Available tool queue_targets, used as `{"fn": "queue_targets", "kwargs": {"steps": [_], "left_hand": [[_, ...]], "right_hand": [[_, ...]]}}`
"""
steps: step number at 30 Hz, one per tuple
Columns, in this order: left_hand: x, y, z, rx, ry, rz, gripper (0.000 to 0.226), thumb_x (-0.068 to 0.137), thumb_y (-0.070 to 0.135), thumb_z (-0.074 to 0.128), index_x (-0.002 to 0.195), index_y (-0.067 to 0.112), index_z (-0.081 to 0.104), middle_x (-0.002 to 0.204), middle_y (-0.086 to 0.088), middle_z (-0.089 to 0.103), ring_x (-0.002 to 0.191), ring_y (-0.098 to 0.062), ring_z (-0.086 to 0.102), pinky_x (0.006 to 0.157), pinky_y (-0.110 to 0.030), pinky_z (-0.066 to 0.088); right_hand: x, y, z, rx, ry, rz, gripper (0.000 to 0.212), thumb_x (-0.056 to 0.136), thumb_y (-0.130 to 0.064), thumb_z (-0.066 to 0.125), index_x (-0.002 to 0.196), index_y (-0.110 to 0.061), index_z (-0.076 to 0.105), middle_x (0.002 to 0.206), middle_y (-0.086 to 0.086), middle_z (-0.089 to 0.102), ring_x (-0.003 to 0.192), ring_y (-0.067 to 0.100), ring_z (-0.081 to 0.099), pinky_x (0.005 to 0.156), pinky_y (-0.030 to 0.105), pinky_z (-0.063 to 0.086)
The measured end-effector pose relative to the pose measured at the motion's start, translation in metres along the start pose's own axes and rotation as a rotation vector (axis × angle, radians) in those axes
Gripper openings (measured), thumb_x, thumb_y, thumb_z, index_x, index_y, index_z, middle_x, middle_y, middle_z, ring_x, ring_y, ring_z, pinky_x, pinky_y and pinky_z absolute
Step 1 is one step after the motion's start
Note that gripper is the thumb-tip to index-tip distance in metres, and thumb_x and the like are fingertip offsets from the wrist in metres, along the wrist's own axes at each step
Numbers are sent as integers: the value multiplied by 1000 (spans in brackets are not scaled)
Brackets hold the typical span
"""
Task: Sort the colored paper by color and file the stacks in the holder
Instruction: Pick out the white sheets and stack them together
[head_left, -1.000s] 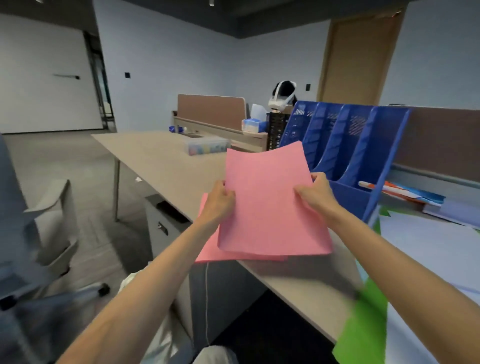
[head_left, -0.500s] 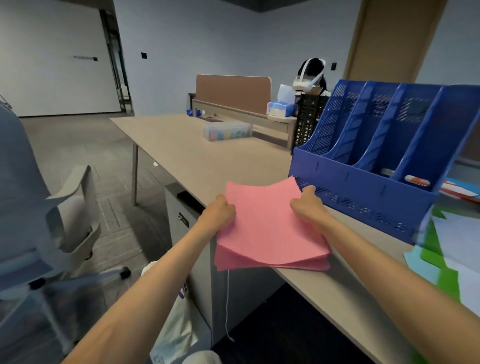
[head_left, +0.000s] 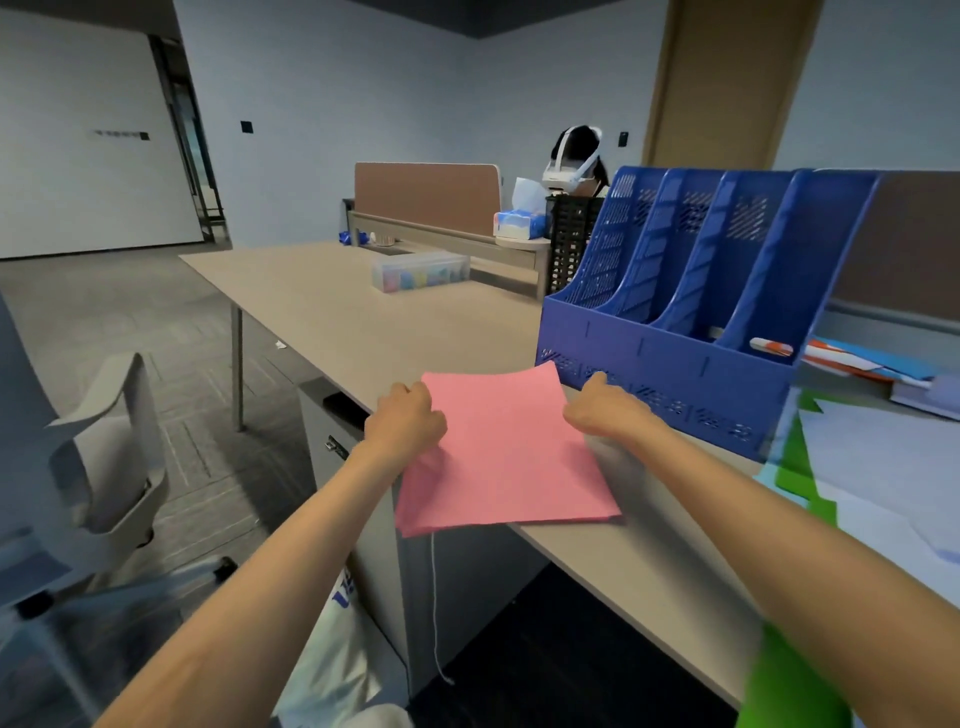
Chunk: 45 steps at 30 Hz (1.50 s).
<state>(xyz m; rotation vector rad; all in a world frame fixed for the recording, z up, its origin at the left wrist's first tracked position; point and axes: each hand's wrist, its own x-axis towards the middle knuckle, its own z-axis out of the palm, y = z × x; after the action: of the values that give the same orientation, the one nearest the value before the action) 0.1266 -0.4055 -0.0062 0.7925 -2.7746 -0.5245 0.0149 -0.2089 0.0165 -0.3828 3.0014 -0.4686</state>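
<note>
The left hand and right hand gripped the pink paper stack; the blue file holder stood at two o'clock.

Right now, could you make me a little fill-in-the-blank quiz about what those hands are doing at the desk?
The left hand and the right hand grip a paper stack whose colour is ____.
The file holder just beyond the stack is coloured ____.
That holder has ____ upright slots.
Missing words: pink, blue, four.
</note>
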Motion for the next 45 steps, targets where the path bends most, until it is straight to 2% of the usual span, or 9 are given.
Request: {"fn": "queue_targets", "kwargs": {"steps": [4, 12, 23, 25, 29, 31, 36, 40, 45], "left_hand": [[-14, 45, -3, -185, 8, 171, 44, 93, 17, 44, 137, 10, 43, 139, -15, 38, 128, -32, 36, 103, -34, 32], [-54, 163, 33, -679, -203, 370, 32, 97, 11, 40, 125, 15, 54, 124, -5, 56, 98, -18, 53, 78, -31, 50], [-113, 332, 110, -573, -589, 450, 35, 96, 23, 45, 131, 19, 48, 125, -3, 47, 112, -24, 49, 97, -37, 47], [-117, 348, 117, -532, -589, 453, 36, 96, 18, 47, 131, 9, 49, 131, -10, 48, 113, -27, 47, 101, -37, 44], [-123, 371, 127, -416, -579, 440, 38, 99, 13, 44, 133, -3, 46, 140, -18, 44, 124, -31, 45, 95, -32, 38], [-122, 378, 131, -392, -563, 376, 41, 98, 17, 47, 135, -1, 42, 140, -16, 43, 126, -31, 43, 87, -30, 36], [-116, 387, 135, -516, -595, 185, 56, 92, 20, 58, 139, 5, 34, 135, -16, 43, 122, -32, 46, 98, -37, 43], [-107, 395, 133, -532, -606, 113, 62, 88, 18, 64, 140, 4, 33, 135, -17, 44, 122, -33, 48, 93, -36, 45], [-94, 405, 139, -530, -600, 111, 62, 86, 14, 67, 138, 3, 35, 129, -16, 48, 112, -30, 51, 90, -36, 46]], "right_hand": [[-18, 15, -15, 77, 68, -96, 48, 91, -34, 48, 130, -10, 34, 132, 12, 51, 119, 34, 51, 93, 44, 42], [-66, 107, -42, 209, 299, -130, 41, 88, -26, 49, 128, -18, 44, 116, 5, 61, 108, 27, 56, 86, 38, 47], [-132, 323, -88, 264, 401, 262, 36, 88, -25, 54, 123, -18, 52, 118, 4, 60, 107, 23, 56, 93, 36, 46], [-146, 352, -92, 175, 337, 325, 44, 87, -34, 58, 127, -19, 50, 129, 8, 52, 117, 25, 51, 99, 39, 43], [-179, 390, -107, 20, -18, 552, 112, 56, -82, 65, 146, -26, 27, 148, 10, 28, 137, 31, 33, 109, 49, 33], [-191, 405, -113, -86, -123, 617, 122, 49, -88, 63, 147, -26, 24, 150, 11, 27, 138, 30, 32, 109, 48, 32], [-196, 420, -116, -103, -3, 626, 111, 61, -69, 74, 145, -18, 25, 143, 16, 36, 131, 33, 39, 103, 42, 38], [-197, 434, -122, 147, 173, 558, 73, 79, -25, 76, 138, -10, 36, 137, 9, 46, 121, 26, 49, 89, 30, 41], [-191, 445, -130, 550, 313, 432, 27, 83, -9, 71, 108, -5, 62, 109, 6, 62, 108, 23, 58, 87, 34, 47]]}}
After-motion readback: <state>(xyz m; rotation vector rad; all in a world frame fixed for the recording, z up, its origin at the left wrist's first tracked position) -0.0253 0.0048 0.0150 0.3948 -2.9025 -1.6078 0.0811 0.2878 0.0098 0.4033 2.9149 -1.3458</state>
